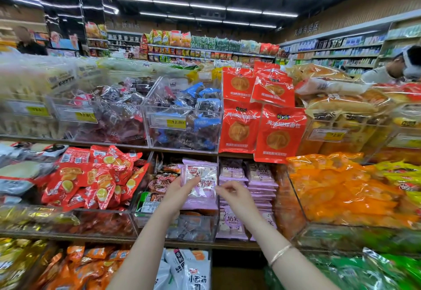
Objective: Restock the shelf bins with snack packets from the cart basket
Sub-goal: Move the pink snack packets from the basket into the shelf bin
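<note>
the left hand (180,190) had its fingers hidden behind the purple packet (200,175). the far-left bins (20,127) were blurred, price tags (37,111) unreadable; the right edge cut off a person (396,68).

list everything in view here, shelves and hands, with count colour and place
purple snack packet: one, pale purple and white, held before the middle shelf
stacked purple packets: many, pale purple, middle-shelf bin right of the hands
red packets: many, red with yellow, middle-shelf bin at left
red bread bags: at least four, red, upper shelf, centre-right
blue packets: many, blue and dark, clear upper bin
orange packets: many, orange, bin at right
white bags: several, white, bottom shelf
price tags: several, yellow, upper bin fronts
bracelet: one, silvery, right wrist
left hand: one, grips the purple snack packet
right hand: one, loosely curled beside it, holding nothing
</note>
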Demonstrator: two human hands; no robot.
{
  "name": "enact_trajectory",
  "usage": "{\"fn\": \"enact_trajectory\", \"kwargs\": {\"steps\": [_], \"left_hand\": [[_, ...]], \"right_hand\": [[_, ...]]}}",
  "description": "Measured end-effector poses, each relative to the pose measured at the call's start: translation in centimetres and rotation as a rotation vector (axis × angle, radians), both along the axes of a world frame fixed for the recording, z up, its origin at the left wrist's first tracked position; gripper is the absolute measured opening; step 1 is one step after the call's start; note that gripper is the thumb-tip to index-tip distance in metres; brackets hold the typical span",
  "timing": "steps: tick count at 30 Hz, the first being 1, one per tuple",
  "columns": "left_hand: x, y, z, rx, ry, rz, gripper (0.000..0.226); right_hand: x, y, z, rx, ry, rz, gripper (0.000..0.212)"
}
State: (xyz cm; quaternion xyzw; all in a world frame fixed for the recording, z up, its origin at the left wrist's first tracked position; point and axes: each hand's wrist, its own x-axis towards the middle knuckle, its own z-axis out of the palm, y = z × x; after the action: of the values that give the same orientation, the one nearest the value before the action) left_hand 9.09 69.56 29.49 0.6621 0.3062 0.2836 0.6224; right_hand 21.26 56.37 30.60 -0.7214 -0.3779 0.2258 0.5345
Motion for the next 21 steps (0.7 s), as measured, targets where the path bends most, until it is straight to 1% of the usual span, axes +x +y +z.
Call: {"fn": "enact_trajectory", "kwargs": {"steps": [2,3,6,8,11,14,16,19,21], "left_hand": [[-0.1,-0.2,0.2,-0.022,-0.025,-0.003,0.048],[-0.1,-0.2,0.3,-0.039,-0.035,0.008,0.051],[-0.1,-0.1,0.3,-0.093,-0.051,0.05,0.082],[0.0,-0.1,0.3,-0.096,-0.051,0.045,0.092],[-0.1,-0.2,0.3,-0.092,-0.059,0.033,0.085],[-0.2,-0.2,0.4,-0.103,-0.07,0.061,0.081],[-0.3,-0.2,0.5,-0.114,-0.076,0.072,0.084],[-0.5,-0.3,0.5,-0.104,-0.064,0.087,0.094],[-0.5,-0.3,0.6,-0.09,-0.051,0.095,0.102]], "right_hand": [[-1.3,1.0,0.2,-0.045,-0.121,0.049,0.036],[-1.5,1.4,0.2,-0.049,-0.136,0.036,0.036],[-1.5,1.5,0.4,-0.011,-0.018,0.032,0.031],[-1.4,1.2,0.3,0.009,0.04,0.033,0.026],[-1.3,1.0,-0.1,0.037,0.081,0.032,0.019],[-1.6,1.2,-0.2,0.062,0.071,-0.009,0.015],[-1.8,1.5,-0.3,0.083,0.049,-0.022,0.016],[-2.0,1.8,-0.2,0.127,0.007,-0.034,0.015],[-2.0,1.9,-0.1,0.181,0.015,-0.061,0.012]]}}
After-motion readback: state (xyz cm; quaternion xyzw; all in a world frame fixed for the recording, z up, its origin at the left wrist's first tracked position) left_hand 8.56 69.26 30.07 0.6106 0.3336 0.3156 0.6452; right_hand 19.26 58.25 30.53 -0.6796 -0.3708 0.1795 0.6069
